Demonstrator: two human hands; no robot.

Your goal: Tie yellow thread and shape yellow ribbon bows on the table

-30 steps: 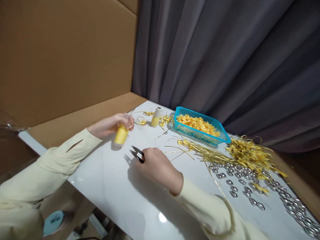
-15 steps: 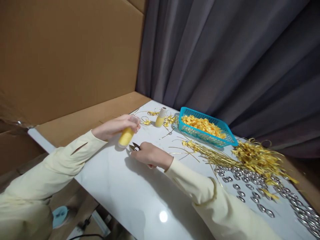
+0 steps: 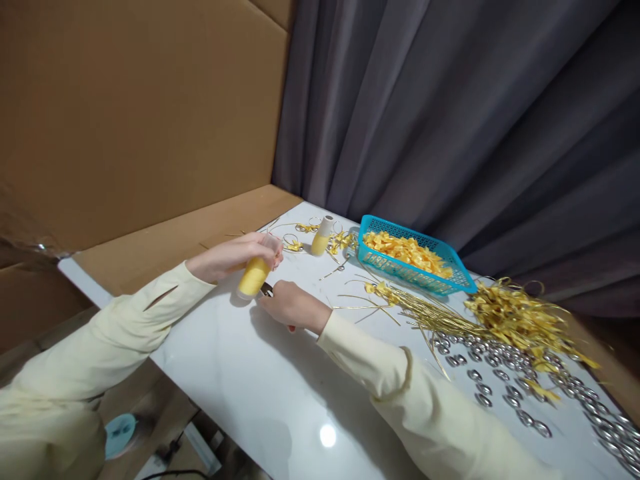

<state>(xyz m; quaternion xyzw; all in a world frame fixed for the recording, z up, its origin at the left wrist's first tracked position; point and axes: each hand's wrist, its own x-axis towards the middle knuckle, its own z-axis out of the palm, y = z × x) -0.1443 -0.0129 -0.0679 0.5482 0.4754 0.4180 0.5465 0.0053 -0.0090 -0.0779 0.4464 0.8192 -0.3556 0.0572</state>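
Note:
My left hand is closed around the upper part of a spool of yellow thread, tilted over the white table. My right hand grips small thread snips; only the dark blades show, close against the spool's lower right side. Whether a thread lies between the blades is too small to tell. A second spool of yellow thread stands upright behind my hands. Yellow ribbon pieces with gold cord and rings lie around it.
A blue basket of yellow ribbon bows stands at the back. To the right lie a bundle of gold cords, a pile of yellow ribbons and many silver rings. Cardboard walls the left side; a grey curtain hangs behind.
My right hand has moved slightly left, bringing the snips' blades up to the spool. My left hand keeps its hold on the spool, almost unmoved.

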